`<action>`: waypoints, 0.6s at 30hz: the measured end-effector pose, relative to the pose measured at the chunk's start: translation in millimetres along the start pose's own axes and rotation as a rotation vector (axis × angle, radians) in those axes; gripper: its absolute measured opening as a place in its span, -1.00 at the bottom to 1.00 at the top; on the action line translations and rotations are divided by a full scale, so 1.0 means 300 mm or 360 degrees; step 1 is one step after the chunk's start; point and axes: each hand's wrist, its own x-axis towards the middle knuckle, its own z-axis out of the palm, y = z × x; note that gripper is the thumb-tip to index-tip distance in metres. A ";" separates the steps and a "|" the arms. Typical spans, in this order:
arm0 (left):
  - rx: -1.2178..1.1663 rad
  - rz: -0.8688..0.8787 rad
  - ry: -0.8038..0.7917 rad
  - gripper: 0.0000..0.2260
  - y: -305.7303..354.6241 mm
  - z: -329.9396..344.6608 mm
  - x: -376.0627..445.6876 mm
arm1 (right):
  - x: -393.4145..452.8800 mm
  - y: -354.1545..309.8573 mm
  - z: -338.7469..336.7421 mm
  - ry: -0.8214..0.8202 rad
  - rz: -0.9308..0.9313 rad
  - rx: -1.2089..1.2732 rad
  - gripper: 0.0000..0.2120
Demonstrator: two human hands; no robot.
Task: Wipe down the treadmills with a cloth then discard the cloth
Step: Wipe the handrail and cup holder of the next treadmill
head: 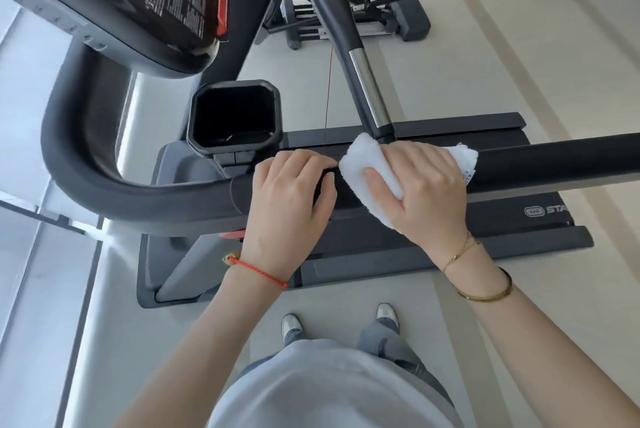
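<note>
I stand beside a black treadmill, whose padded side handrail (554, 161) runs across the middle of the view. A white cloth (363, 161) is wrapped over the rail. My right hand (426, 185) grips the rail through the cloth, thumb on the near side. Just left of it, my left hand (294, 192) curls over the bare rail, fingers over the top. The two hands nearly touch. The treadmill's console (145, 2) is at the upper left, its deck (485, 220) below the rail.
A square black cup holder (233, 116) sits behind my left hand. The far handrail with a chrome section (367, 85) crosses diagonally above the cloth. Another exercise machine (391, 15) stands on the pale floor beyond. My feet (339, 323) stand on the floor close to the deck.
</note>
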 end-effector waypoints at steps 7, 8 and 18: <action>0.0026 -0.0135 -0.0020 -0.83 0.168 0.115 0.074 | -0.004 0.170 -0.055 -0.0116 -0.0039 0.0049 -0.69; 0.0026 -0.0146 -0.0021 -0.83 0.194 0.133 0.082 | -0.010 0.208 -0.069 -0.0123 -0.0031 0.0045 -0.68; 0.0106 -0.0165 -0.0034 -0.76 0.440 0.324 0.162 | 0.010 0.574 -0.216 -0.0694 0.0244 -0.0008 -0.63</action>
